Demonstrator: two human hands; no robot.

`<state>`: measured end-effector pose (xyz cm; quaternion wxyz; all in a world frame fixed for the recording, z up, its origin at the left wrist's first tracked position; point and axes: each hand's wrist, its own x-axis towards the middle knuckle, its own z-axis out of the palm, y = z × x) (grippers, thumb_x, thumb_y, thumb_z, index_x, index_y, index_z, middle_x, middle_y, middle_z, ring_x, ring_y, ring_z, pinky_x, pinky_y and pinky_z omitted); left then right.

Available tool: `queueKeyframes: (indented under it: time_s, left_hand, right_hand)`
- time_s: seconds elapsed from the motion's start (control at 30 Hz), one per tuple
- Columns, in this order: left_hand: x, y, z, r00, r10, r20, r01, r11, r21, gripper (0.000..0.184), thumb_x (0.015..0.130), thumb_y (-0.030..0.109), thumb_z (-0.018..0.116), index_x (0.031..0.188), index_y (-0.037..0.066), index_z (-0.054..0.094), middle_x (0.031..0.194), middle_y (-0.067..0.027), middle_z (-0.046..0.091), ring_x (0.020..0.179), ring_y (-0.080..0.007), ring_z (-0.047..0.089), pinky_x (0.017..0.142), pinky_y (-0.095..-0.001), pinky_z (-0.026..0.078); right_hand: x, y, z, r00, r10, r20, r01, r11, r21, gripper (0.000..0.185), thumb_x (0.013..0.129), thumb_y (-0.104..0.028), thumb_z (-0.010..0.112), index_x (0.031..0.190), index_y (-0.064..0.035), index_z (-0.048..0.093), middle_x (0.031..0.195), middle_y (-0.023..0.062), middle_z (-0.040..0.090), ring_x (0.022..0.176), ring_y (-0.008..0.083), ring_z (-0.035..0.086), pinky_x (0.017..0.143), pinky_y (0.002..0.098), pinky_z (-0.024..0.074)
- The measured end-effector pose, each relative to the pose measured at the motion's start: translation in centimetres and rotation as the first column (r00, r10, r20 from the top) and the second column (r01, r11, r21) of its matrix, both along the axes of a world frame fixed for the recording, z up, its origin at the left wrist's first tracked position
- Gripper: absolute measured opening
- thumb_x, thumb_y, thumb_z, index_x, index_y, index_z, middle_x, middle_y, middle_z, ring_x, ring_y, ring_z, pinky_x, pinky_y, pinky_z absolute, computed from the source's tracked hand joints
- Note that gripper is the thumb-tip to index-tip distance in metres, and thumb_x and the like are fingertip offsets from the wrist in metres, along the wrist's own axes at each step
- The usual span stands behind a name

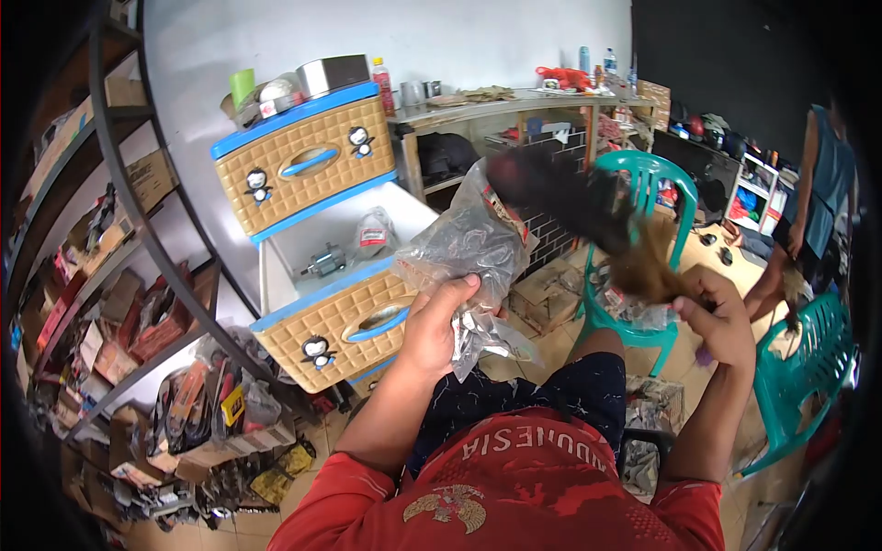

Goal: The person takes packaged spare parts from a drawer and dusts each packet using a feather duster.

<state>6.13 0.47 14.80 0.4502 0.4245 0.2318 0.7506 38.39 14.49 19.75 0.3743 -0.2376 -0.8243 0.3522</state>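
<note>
My left hand (pixel 441 321) is closed around a clear plastic bag (pixel 464 243), which bulges above the fist and hangs below it. Its contents are hard to make out. In my right hand (pixel 719 321) is a feather duster (pixel 588 207), brown near the grip and dark towards its tip, smeared by motion. The duster's tip points left, close to the bag's upper right side. Behind the bag, a drawer (pixel 404 204) of the tan and blue plastic cabinet (pixel 303 179) is pulled out. Inside it lie a grey metal part (pixel 323 261) and another bagged part (pixel 375 230).
Green plastic chairs (pixel 684 230) (pixel 808 386) stand ahead and to the right. Metal shelving (pixel 119 174) full of boxes and parts rises on the left. A cluttered counter (pixel 496 108) runs along the back wall. Another person (pixel 822 184) is at the far right.
</note>
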Motion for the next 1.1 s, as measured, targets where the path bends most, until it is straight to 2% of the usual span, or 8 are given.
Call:
queueKeyframes:
  time_s: [0.13, 0.2, 0.4, 0.47, 0.67, 0.73, 0.9, 1.1]
  left_hand:
    - [0.6, 1.4, 0.1, 0.995, -0.063, 0.078, 0.058, 0.996, 0.073, 0.028, 0.089, 0.017, 0.051, 0.107, -0.004, 0.052, 0.086, -0.0141, 0.061, 0.074, -0.0223, 0.061, 0.069, -0.0358, 0.052]
    - [0.3, 2.0, 0.2, 0.988, -0.151, 0.021, 0.15, 0.988, 0.044, 0.027, 0.089, 0.017, 0.05, 0.107, -0.003, 0.053, 0.084, -0.0129, 0.059, 0.074, -0.022, 0.06, 0.071, -0.0365, 0.051]
    - [1.3, 4.0, 0.3, 0.951, -0.304, 0.053, 0.297, 0.948, 0.112, 0.025, 0.089, 0.018, 0.048, 0.099, -0.004, 0.055, 0.078, -0.0117, 0.057, 0.07, -0.022, 0.058, 0.07, -0.0362, 0.05]
    - [1.2, 4.3, 0.5, 0.965, -0.261, -0.03, 0.26, 0.965, -0.017, 0.025, 0.089, 0.019, 0.048, 0.098, -0.003, 0.056, 0.076, -0.0112, 0.057, 0.069, -0.0216, 0.058, 0.069, -0.0355, 0.05]
    - [1.8, 5.8, 0.5, 0.94, -0.338, -0.04, 0.34, 0.938, 0.07, 0.03, 0.086, 0.02, 0.049, 0.103, -0.003, 0.056, 0.08, -0.0108, 0.056, 0.068, -0.0181, 0.049, 0.067, -0.0384, 0.045]
    - [1.5, 6.8, -0.2, 0.927, -0.374, 0.015, 0.375, 0.927, -0.029, 0.032, 0.086, 0.02, 0.049, 0.108, -0.002, 0.055, 0.079, -0.0099, 0.055, 0.068, -0.0177, 0.049, 0.068, -0.0379, 0.045]
    - [1.8, 7.5, -0.1, 0.896, -0.438, -0.075, 0.438, 0.899, -0.013, 0.031, 0.088, 0.021, 0.048, 0.107, -0.002, 0.056, 0.081, -0.0108, 0.057, 0.07, -0.0204, 0.053, 0.068, -0.0374, 0.048]
    - [1.8, 7.6, -0.1, 0.867, -0.499, 0.016, 0.499, 0.866, -0.029, 0.028, 0.088, 0.017, 0.049, 0.102, -0.005, 0.059, 0.083, -0.0132, 0.061, 0.072, -0.0217, 0.061, 0.068, -0.0343, 0.051]
  right_hand:
    - [0.4, -2.7, 0.6, 0.995, -0.001, -0.1, -0.006, 0.997, -0.071, 0.01, 0.084, -0.003, 0.063, 0.093, -0.0014, 0.058, 0.074, -0.005, 0.048, 0.068, 0.0028, 0.042, 0.059, 0.0199, 0.0325]
    - [0.4, -3.5, 0.8, 0.969, -0.232, -0.079, 0.235, 0.972, 0.022, 0.014, 0.082, -0.01, 0.066, 0.084, -0.0024, 0.054, 0.068, -0.007, 0.04, 0.063, 0.0033, 0.037, 0.056, 0.0213, 0.0293]
    - [2.4, -6.3, 0.6, 0.983, -0.178, -0.031, 0.176, 0.983, -0.059, 0.013, 0.083, -0.01, 0.066, 0.089, -0.0019, 0.058, 0.069, -0.006, 0.046, 0.063, 0.0026, 0.039, 0.056, 0.0202, 0.0306]
    - [2.3, -6.4, 0.2, 0.924, -0.378, -0.065, 0.38, 0.925, 0.026, 0.012, 0.083, -0.008, 0.067, 0.086, -0.0023, 0.057, 0.068, -0.0077, 0.04, 0.061, 0.0021, 0.034, 0.053, 0.0213, 0.0264]
    - [3.4, -8.7, 0.0, 0.953, -0.3, -0.047, 0.3, 0.954, -0.018, 0.011, 0.084, -0.008, 0.067, 0.087, -0.0027, 0.058, 0.066, -0.0074, 0.04, 0.061, 0.0017, 0.034, 0.052, 0.0208, 0.0267]
    - [2.9, -8.8, -0.1, 0.854, -0.509, -0.11, 0.519, 0.849, 0.102, 0.012, 0.082, -0.007, 0.068, 0.085, -0.0025, 0.058, 0.066, -0.0072, 0.042, 0.061, 0.0013, 0.036, 0.052, 0.0203, 0.0276]
    - [3.7, -10.4, 0.1, 0.954, -0.291, -0.067, 0.295, 0.954, 0.048, 0.014, 0.084, -0.01, 0.068, 0.089, -0.0018, 0.058, 0.066, -0.0063, 0.04, 0.061, 0.0029, 0.033, 0.052, 0.0219, 0.0276]
    - [3.4, -10.4, 0.0, 0.876, -0.481, -0.016, 0.481, 0.873, 0.076, 0.016, 0.082, -0.008, 0.07, 0.091, -0.0015, 0.059, 0.071, -0.005, 0.043, 0.062, 0.0033, 0.035, 0.053, 0.0213, 0.0292]
